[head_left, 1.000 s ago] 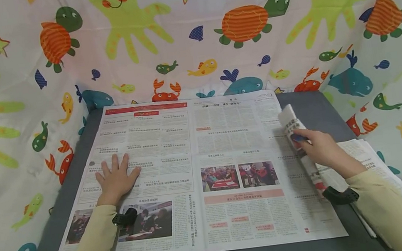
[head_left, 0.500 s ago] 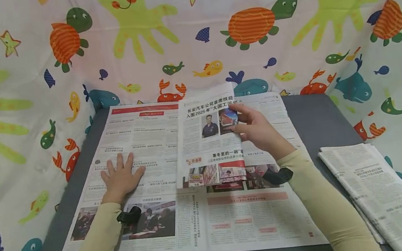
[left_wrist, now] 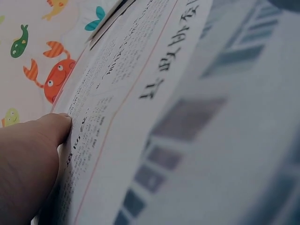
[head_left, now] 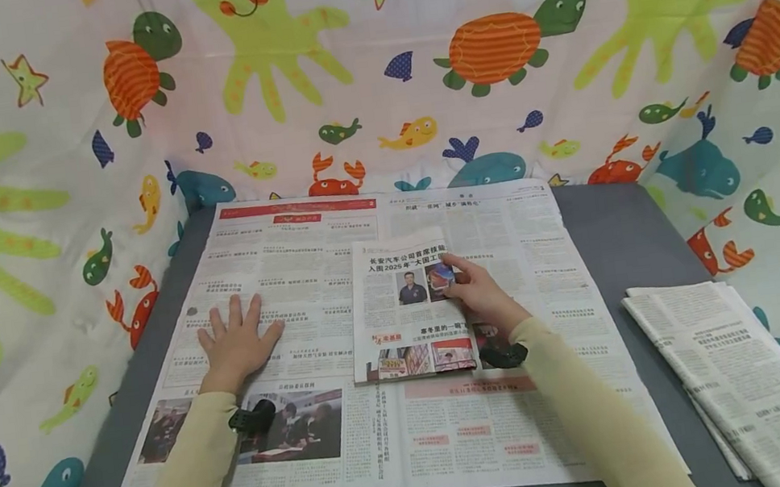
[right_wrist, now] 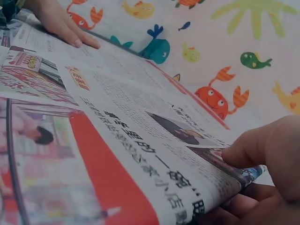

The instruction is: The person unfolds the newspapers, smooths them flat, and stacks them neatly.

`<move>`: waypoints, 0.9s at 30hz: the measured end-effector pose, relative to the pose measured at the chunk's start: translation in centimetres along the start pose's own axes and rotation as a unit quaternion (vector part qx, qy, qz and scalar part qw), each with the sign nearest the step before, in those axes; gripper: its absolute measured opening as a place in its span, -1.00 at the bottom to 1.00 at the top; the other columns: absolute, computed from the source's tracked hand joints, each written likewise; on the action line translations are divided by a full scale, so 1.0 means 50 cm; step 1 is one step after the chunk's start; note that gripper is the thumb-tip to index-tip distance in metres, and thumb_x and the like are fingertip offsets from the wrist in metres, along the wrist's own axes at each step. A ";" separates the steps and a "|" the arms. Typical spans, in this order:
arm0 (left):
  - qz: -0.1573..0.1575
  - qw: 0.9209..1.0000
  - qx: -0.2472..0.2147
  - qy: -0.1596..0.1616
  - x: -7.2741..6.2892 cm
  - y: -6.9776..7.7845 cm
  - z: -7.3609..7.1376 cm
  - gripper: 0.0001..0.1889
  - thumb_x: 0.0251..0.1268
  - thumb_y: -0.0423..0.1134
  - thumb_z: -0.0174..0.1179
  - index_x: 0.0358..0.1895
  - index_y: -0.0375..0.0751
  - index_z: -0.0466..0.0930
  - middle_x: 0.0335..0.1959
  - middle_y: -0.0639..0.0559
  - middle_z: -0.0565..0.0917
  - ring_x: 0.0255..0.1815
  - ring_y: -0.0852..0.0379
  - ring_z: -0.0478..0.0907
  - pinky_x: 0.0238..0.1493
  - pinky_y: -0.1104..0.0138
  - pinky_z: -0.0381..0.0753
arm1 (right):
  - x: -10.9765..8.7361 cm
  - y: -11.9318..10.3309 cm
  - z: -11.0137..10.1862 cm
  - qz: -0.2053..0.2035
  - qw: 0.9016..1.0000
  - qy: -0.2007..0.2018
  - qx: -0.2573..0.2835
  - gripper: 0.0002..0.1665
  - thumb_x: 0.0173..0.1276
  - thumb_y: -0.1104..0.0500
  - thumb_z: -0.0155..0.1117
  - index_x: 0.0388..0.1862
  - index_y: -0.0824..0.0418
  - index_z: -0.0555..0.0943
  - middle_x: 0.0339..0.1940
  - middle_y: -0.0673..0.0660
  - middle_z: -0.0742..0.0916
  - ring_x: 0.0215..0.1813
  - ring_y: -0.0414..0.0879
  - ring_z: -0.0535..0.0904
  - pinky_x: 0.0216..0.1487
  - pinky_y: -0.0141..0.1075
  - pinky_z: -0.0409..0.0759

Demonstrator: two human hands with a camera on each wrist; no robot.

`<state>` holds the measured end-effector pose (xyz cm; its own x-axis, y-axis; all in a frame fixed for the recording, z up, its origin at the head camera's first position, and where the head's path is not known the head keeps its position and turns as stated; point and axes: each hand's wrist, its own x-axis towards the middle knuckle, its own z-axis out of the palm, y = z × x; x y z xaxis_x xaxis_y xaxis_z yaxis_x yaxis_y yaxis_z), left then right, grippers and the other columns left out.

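A large newspaper sheet (head_left: 272, 290) lies spread out on the dark grey table. On its left half my left hand (head_left: 238, 347) rests palm down with the fingers spread; its thumb (left_wrist: 33, 140) shows in the left wrist view. A smaller folded newspaper (head_left: 399, 315) with colour photos lies near the middle of the spread sheet. My right hand (head_left: 479, 289) pinches the folded newspaper at its right edge, thumb on top and fingers underneath, as the right wrist view shows. The edge under the right fingers looks slightly raised there.
To the right, a stack of folded newspapers (head_left: 750, 378) lies at the table's right edge. A white curtain (head_left: 338, 55) printed with sea animals hangs behind and along both sides of the grey table (head_left: 608, 233).
My right hand has carried the folded newspaper from the sheet's right edge leftward to its middle, turning its printed face up and lowering it. The left hand has stayed in place.
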<state>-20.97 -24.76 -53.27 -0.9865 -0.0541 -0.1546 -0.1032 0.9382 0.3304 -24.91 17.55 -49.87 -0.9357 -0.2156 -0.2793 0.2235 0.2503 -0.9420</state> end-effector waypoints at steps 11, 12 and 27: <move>0.006 1.000 0.007 0.001 -0.006 0.006 -0.006 -0.10 0.51 0.26 -0.06 0.67 -0.19 -0.14 0.67 -0.40 -0.30 0.61 -0.59 -0.51 0.44 -0.52 -0.47 | -0.021 -0.012 -0.009 -0.005 0.993 0.063 -0.097 -0.11 0.44 0.17 0.28 0.67 0.05 0.15 0.49 0.41 0.47 0.36 0.24 0.56 0.05 -0.22 0.59; 0.007 1.000 0.007 0.002 -0.007 0.007 -0.006 -0.10 0.51 0.26 -0.06 0.66 -0.20 -0.14 0.67 -0.41 -0.29 0.61 -0.60 -0.51 0.43 -0.53 -0.47 | -0.021 -0.012 -0.009 -0.005 0.994 0.067 -0.091 -0.10 0.42 0.23 0.28 0.67 0.06 0.15 0.50 0.42 0.46 0.38 0.26 0.55 0.07 -0.17 0.61; 0.005 1.000 0.006 0.003 -0.011 0.013 -0.012 -0.10 0.50 0.25 -0.04 0.66 -0.21 -0.12 0.67 -0.42 -0.29 0.61 -0.60 -0.51 0.43 -0.53 -0.47 | -0.012 -0.001 0.032 -0.003 0.990 0.134 -0.046 -0.15 0.41 0.32 0.25 0.64 0.09 0.21 0.46 0.37 0.50 0.42 0.25 0.53 0.28 0.08 0.60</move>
<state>-20.56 -24.35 -52.41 -0.9882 -0.0463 -0.1463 -0.0917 0.9426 0.3211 -23.91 16.18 -49.93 -0.9783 0.0383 -0.2036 0.2045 0.3369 -0.9191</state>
